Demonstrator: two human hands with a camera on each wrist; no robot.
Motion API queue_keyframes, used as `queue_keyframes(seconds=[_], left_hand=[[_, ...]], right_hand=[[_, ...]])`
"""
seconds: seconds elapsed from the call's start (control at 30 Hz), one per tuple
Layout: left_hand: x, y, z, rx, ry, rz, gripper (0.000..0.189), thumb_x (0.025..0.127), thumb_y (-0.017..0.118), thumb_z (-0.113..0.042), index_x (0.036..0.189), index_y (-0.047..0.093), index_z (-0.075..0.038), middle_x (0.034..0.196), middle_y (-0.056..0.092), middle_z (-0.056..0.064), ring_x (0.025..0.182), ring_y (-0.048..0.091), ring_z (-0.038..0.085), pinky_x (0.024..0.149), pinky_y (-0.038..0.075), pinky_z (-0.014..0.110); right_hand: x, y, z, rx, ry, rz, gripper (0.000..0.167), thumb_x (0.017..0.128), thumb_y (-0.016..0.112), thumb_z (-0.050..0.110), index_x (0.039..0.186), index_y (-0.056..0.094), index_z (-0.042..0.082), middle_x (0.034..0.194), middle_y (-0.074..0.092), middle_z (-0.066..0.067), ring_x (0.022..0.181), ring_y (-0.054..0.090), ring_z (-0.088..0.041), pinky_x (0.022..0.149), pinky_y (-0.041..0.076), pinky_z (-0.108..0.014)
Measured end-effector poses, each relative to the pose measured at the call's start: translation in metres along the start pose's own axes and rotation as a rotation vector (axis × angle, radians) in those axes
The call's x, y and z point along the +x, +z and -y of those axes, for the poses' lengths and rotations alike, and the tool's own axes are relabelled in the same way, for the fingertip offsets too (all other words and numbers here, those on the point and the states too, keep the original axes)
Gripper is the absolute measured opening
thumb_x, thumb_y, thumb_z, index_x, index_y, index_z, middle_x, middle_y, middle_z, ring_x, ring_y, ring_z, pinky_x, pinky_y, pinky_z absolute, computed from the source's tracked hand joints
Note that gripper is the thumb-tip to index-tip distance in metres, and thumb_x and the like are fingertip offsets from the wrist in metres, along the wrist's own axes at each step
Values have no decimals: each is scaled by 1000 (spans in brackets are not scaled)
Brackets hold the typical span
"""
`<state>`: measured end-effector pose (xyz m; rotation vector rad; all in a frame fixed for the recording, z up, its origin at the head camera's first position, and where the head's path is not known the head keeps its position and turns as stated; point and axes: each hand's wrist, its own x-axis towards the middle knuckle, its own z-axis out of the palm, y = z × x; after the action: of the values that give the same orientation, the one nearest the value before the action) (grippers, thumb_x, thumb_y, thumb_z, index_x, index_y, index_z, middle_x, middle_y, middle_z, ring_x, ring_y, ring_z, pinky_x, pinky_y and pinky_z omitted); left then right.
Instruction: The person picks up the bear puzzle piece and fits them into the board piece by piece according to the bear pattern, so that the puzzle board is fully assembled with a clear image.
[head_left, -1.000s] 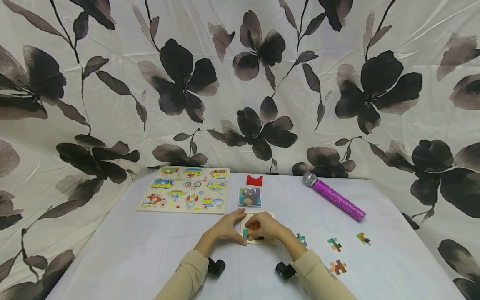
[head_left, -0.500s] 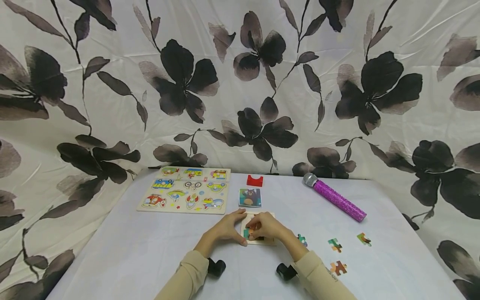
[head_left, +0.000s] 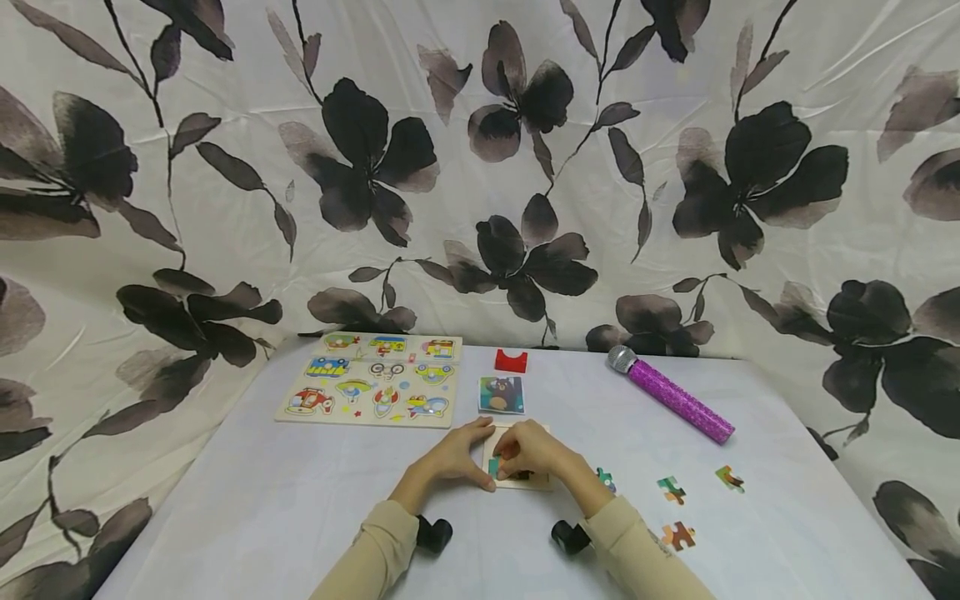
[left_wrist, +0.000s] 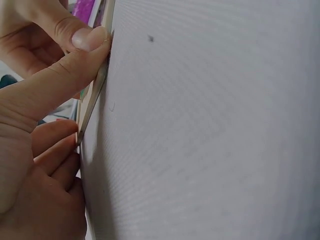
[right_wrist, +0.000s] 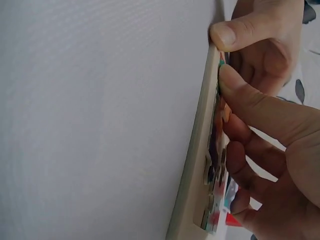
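Observation:
A small wooden jigsaw tray [head_left: 527, 485] lies at the table's middle, with part of a colourful picture inside its pale frame. My left hand [head_left: 452, 457] grips the tray's left side, thumb at the near edge and fingers toward the far edge. Over the tray, my right hand [head_left: 534, 450] pinches an orange jigsaw piece [right_wrist: 227, 113] between thumb and fingers; much of it is hidden by them. Fitted pieces [right_wrist: 214, 172] show along the tray in the right wrist view. Just beyond the tray lies a bear picture card [head_left: 502, 395].
Several loose jigsaw pieces lie to the right, among them a green one [head_left: 671, 490] and a brown one [head_left: 678, 536]. A vehicle puzzle board [head_left: 341, 417] sits at back left. Farther back are a red notched block [head_left: 511, 361] and a purple glitter microphone [head_left: 678, 400].
My right fingers have shifted slightly over the tray, and less orange shows beneath them in the head view. My left hand keeps its place on the tray.

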<state>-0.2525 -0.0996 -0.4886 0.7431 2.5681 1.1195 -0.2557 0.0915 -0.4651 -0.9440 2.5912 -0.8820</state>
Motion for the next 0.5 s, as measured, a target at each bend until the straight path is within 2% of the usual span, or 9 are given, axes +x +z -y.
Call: queue_keyframes(seconds=[0.1, 0.27, 0.33, 0.5], left_hand=[[1, 1, 0, 0, -3, 0, 92, 60, 89, -23, 136, 45, 6, 148, 34, 17, 138, 27, 36, 110, 25, 51], [1, 1, 1, -1, -12, 3, 92, 61, 89, -23, 136, 45, 5, 149, 33, 17, 138, 26, 35, 111, 25, 50], [2, 0, 1, -2, -11, 2, 92, 61, 89, -23, 136, 44, 5, 149, 33, 17, 138, 26, 35, 111, 25, 49], [2, 0, 1, 3, -8, 5, 92, 61, 89, -23, 136, 44, 5, 149, 33, 17, 138, 26, 35, 111, 25, 50]], right_hand=[[1, 0, 1, -3, 20, 8, 22, 73, 80, 13, 92, 74, 3, 71, 62, 3, 67, 50, -8, 58, 44, -21], [-1, -1, 12, -183, 71, 27, 24, 75, 79, 18, 96, 75, 7, 89, 67, -2, 82, 54, -16, 71, 47, -36], [-1, 0, 13, -217, 69, 21, 24, 75, 79, 19, 96, 76, 7, 92, 67, -3, 85, 54, -17, 73, 46, -38], [-4, 2, 4, -65, 19, 7, 25, 77, 76, 11, 99, 72, 0, 83, 65, -2, 72, 51, -9, 64, 45, -23]])
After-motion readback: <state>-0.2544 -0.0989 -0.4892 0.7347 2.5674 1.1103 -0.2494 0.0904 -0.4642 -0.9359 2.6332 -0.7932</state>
